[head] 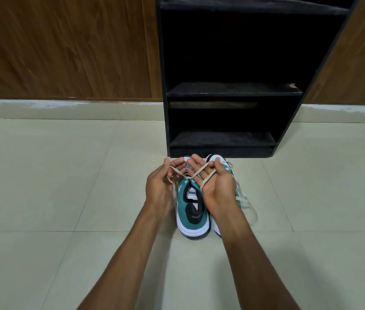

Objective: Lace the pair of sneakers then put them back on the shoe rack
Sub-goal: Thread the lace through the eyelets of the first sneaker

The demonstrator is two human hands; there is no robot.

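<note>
Two teal and white sneakers stand side by side on the floor, toes toward the black shoe rack (221,139). The left sneaker (191,211) lies between my hands. My right arm mostly covers the right sneaker (227,166), whose loose lace (247,204) trails to its right. My left hand (162,186) grips one end of the left sneaker's beige lace (178,172). My right hand (214,182) is palm up, with the other lace end running across its fingers and pinched under the thumb. The two ends cross above the tongue.
The rack has three dark shelves with nothing visible on them. It stands against a wood-panelled wall (65,48). Pale floor tiles (54,175) spread to the left, right and in front of the shoes.
</note>
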